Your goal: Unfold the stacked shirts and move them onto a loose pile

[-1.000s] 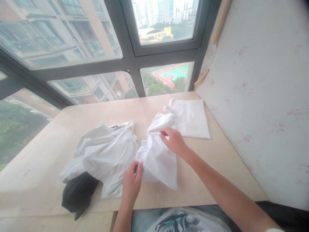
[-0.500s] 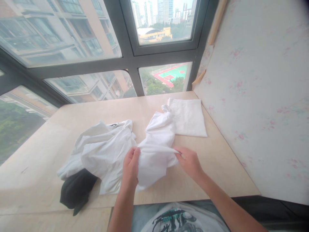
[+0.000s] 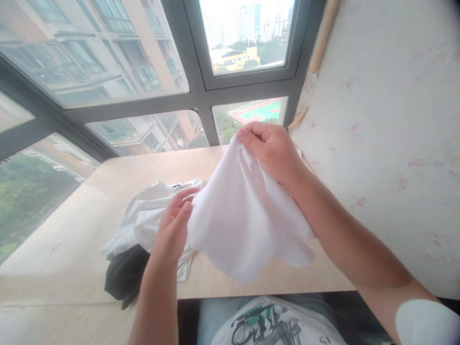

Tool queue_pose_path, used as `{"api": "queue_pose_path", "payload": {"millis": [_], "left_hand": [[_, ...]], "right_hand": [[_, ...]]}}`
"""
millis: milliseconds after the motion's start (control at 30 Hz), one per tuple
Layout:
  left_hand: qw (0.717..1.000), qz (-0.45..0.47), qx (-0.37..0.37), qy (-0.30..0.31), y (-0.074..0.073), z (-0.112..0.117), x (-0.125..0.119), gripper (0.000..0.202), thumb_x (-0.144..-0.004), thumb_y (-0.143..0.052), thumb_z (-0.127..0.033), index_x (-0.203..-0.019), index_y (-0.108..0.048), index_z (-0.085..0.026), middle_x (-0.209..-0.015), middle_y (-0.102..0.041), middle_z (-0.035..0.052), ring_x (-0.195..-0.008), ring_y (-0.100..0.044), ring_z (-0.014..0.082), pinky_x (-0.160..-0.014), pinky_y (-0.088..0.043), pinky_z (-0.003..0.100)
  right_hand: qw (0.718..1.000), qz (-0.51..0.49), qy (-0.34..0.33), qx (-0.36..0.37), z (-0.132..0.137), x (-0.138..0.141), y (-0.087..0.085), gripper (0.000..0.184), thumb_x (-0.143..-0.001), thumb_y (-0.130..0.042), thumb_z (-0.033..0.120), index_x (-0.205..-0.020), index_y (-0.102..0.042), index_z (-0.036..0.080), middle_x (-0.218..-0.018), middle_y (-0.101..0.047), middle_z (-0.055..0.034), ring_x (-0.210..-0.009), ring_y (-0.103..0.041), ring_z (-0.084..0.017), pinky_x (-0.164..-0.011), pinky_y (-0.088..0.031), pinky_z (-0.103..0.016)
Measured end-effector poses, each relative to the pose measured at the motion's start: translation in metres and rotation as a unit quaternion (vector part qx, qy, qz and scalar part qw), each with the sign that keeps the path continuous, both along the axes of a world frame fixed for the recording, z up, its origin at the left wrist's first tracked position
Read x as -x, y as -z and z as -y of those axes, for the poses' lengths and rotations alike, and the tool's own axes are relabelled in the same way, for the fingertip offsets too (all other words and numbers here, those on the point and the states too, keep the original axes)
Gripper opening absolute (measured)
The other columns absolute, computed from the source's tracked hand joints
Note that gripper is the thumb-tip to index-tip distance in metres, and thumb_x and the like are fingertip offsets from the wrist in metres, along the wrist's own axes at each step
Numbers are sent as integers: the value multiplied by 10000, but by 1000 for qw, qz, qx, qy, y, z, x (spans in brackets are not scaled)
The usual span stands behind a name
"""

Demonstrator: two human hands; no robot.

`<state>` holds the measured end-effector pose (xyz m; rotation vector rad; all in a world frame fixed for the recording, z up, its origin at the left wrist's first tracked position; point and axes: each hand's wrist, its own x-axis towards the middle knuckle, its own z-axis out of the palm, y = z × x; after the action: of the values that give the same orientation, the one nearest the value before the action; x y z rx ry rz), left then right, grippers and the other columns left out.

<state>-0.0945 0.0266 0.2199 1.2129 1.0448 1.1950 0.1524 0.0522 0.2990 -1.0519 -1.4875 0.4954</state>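
Hanging raised above the wooden tabletop (image 3: 81, 225), a white cloth (image 3: 247, 220) is pinched at its top by the right hand (image 3: 273, 148), fingers closed; left hand (image 3: 174, 223) partly open at its left edge, contact unconfirmed.

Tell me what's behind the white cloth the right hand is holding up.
Beyond the edges of the white cloth, the wooden tabletop shows, with a crumpled white garment partly visible at left. Whatever lies directly behind is covered.
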Motion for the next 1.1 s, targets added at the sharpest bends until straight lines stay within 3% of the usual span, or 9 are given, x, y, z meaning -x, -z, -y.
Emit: {"api": "queue_pose_path", "payload": {"millis": [100,167,367,433,567,833,967,1100], "left_hand": [[1000,12,15,22,8,9,-4,551,-731,-771,-514,-1186,-662,-223,-1036,-700,72,-890,-666,229,-715,-554,288],[999,23,32,31,16,14,-7,581,-675,-822,-455,-1189,-675,-229,-1026,-705,80,-929,-673,272,-740,-572,331],[993,75,13,93,30,22,-13,676,-670,-841,-412,-1289,-613,-264,-1061,-694,93,-889,-673,251,-745,-572,343],[992,73,4,100,28,19,-14,679,-702,-826,-354,-1327,-577,-262,-957,-696,71,-836,-665,216,-748,-556,326],[996,83,-12,32,22,6,-10,469,-736,-795,-298,-1176,-652,-225,-741,-646,1,-686,-623,133,-693,-523,255],[980,118,-12,-159,10,-23,31,391,-678,-802,-305,-1025,-668,-182,-770,-684,-4,-603,-607,103,-548,-486,194],[970,127,-2,-205,-1,-25,43,407,-642,-832,-298,-988,-668,-163,-712,-663,-14,-580,-588,111,-529,-490,211],[969,125,-28,-211,-9,-24,45,359,-621,-841,-287,-891,-657,-136,-667,-643,-15,-585,-578,116,-540,-491,219]], "right_hand": [[998,9,-5,-57,-11,2,-20,321,-947,-546,467,-848,-655,182,-758,-569,7,-778,-553,-113,-716,-455,-235],[996,13,0,-85,-18,2,-25,338,-969,-498,491,-927,-659,197,-778,-566,11,-781,-568,-103,-721,-464,-231],[990,42,25,-131,-34,-6,-13,417,-991,-411,560,-1089,-627,218,-765,-542,15,-750,-593,-91,-673,-465,-217],[989,45,32,-137,-38,-9,-11,429,-988,-406,570,-1082,-628,215,-784,-562,14,-760,-599,-91,-674,-467,-217],[987,42,47,-146,-49,-18,-14,420,-995,-399,550,-1055,-638,209,-817,-597,10,-792,-603,-94,-704,-477,-228],[991,39,36,-127,-61,-37,-16,385,-990,-432,520,-1024,-660,212,-793,-619,12,-772,-595,-82,-701,-474,-220],[992,22,31,-124,-57,-31,-12,372,-955,-509,533,-980,-669,198,-791,-615,20,-751,-599,-84,-677,-480,-217],[993,14,27,-113,-57,-30,-11,348,-955,-526,513,-976,-671,197,-789,-612,14,-761,-599,-85,-681,-480,-209]]}}
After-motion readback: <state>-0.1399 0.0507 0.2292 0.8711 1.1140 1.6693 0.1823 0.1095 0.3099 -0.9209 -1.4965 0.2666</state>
